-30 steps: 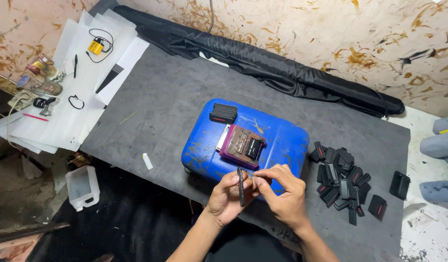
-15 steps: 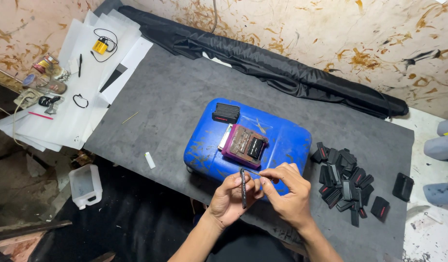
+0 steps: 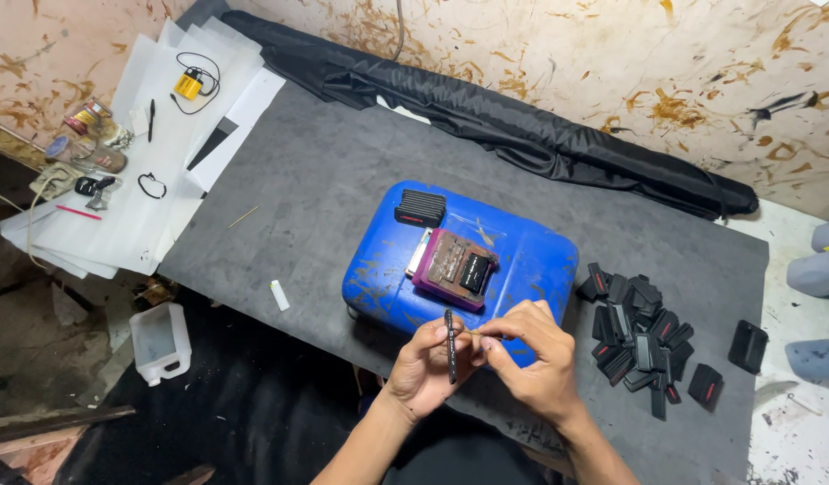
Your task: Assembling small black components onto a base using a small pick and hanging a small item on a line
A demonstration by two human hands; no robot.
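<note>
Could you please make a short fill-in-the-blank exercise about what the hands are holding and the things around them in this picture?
1. The left hand holds a thin ____ strip upright.
2. The right hand touches that strip above a ____ plastic container.
3. A heap of small black pieces lies to the ____ of the container.

Missing words: black; blue; right

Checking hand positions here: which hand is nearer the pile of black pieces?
Right. The right hand sits just left of the pile of black pieces; the left hand is farther left, beyond it.
</note>
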